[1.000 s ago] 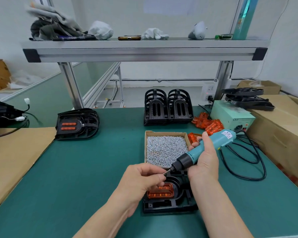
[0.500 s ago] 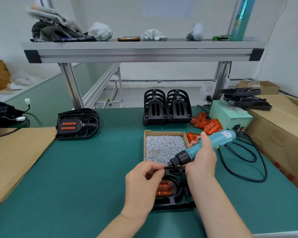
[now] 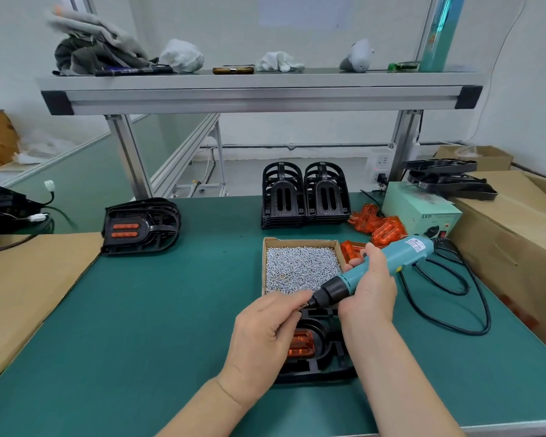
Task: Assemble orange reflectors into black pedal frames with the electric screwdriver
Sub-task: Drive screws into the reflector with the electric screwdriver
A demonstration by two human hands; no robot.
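Observation:
A black pedal frame [image 3: 331, 357] lies on the green mat near the front edge, with an orange reflector [image 3: 301, 345] seated in it. My right hand [image 3: 372, 291] grips the teal electric screwdriver [image 3: 375, 269], its black tip pointing left and down above the frame. My left hand [image 3: 265, 329] has its fingertips pinched at the bit's tip; whatever they hold is too small to see. My left hand covers the frame's left part.
An open cardboard box of silver screws [image 3: 301, 266] sits just behind the frame. Loose orange reflectors [image 3: 379, 223] and two stacks of empty black frames [image 3: 304, 197] lie further back. Finished pedals [image 3: 141, 227] rest at left. A power unit [image 3: 420, 209] and black cable [image 3: 448, 304] sit at right.
My left hand has stayed at the screwdriver tip while both hands and the tool shifted slightly away from me over the frame. The camera view moved a little.

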